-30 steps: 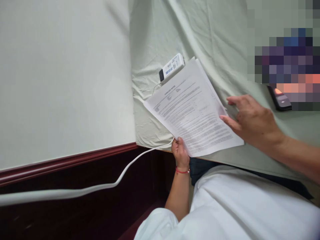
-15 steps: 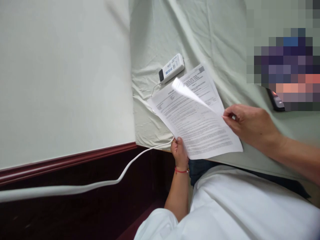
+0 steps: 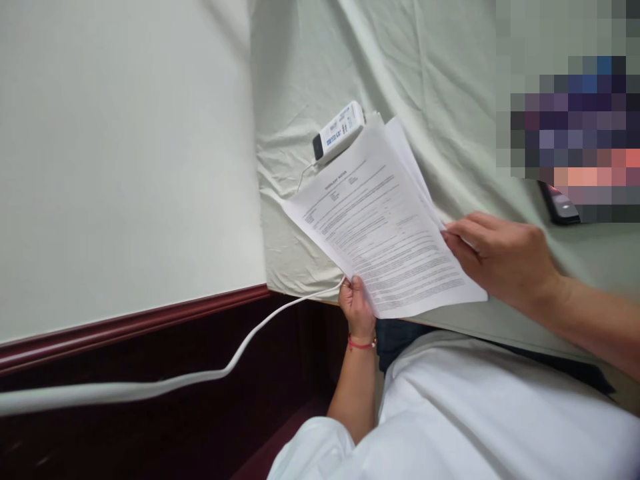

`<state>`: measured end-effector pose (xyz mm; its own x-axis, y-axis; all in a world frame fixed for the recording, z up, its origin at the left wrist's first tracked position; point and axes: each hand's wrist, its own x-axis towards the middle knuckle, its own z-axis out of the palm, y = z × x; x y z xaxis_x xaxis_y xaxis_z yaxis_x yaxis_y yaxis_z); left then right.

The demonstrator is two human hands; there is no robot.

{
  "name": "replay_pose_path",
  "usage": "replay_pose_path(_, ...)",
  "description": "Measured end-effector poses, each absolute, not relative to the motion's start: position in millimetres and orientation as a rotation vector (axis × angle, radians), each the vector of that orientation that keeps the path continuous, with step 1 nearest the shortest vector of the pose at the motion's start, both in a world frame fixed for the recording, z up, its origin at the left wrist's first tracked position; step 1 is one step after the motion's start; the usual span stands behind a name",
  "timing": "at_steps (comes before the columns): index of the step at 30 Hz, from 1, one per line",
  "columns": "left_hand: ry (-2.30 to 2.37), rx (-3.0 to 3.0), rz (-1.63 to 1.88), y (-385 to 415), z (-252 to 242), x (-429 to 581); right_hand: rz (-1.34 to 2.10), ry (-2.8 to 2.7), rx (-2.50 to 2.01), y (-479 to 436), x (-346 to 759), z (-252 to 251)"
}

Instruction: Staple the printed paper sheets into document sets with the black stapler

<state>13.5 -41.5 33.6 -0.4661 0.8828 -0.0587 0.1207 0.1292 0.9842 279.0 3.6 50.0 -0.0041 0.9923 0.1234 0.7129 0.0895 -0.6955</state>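
Several printed sheets of paper are held up over the table's edge, tilted, with dense small text on the top one. My left hand, a red string bracelet on its wrist, grips their lower left edge with the thumb on top. At their right edge my right hand pinches the paper between thumb and fingers. Another sheet shows behind the top one along the upper right. Just beyond the paper's upper edge lies a white power bank with a dark end and a thin cable attached.
A pale green cloth with wrinkles covers the table. A phone lies at the right, partly under a blurred patch. A white cable crosses the lower left, before dark red wood. A pale wall rises at left.
The curled corner of the top sheet has come down flat, and the page now shows its full text. My right hand stays pinched at the right edge.
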Motion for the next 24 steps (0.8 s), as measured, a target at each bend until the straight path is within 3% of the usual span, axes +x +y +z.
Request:
replay_pose_path(11, 1.705, 0.954, 1.370, -43, 32, 12, 0.685, -1.844, -1.402, -7, 273, 52)
replay_pose_path(19, 1.712, 1.009, 1.378, -42, 34, 13, 0.775, -1.675, -1.521, 4, 272, 48)
replay_pose_path(24, 1.714, 1.005, 1.352, -42, 32, 12, 1.001, -1.709, -1.451, 6, 281, 57)
